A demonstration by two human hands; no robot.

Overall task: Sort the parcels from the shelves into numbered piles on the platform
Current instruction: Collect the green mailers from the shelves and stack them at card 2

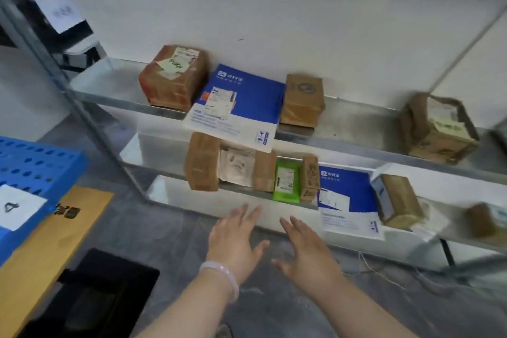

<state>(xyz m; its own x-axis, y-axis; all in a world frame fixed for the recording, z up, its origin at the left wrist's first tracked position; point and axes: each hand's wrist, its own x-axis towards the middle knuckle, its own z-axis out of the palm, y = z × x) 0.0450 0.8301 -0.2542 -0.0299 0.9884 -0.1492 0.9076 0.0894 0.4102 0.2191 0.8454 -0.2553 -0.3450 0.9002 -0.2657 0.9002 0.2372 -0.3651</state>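
At the left edge of the frame sits the blue perforated platform [41, 162], with a white sheet marked 4 [19, 207] lying on it. A yellow envelope [55, 233] lies flat just below it, and a black parcel [90, 296] fills the lower left corner.

Left of centre, a taped brown box [172, 77] stands on the upper shelf [109, 90]. Under it, on the lower shelf [164, 189], stands a tall brown parcel [201, 164].

Next comes a blue-and-white mailer [236, 107], which leans against the wall and overhangs the upper shelf's front. A white pouch [237, 166] stands below it. Lower still, the left hand [236, 241] hovers just under the lower shelf's front edge. It is palm down with its fingers straight and spread, holding nothing. A pale bracelet [219, 274] circles its wrist.

At centre, a narrow brown parcel [264, 171], a green packet [286, 181] and a printed brown box [310, 178] stand side by side. A small brown box [301, 100] above them touches the mailer. The right hand [307, 250] is beside the left, equally flat, splayed and empty.

Towards the right, a second mailer [345, 195] leans on the lower shelf, with a pale-ended brown box [395, 200] just beside it. A crumpled brown box [439, 129] sits above them, well apart from the rest. A blurred brown parcel [485, 219] lies at the far right.
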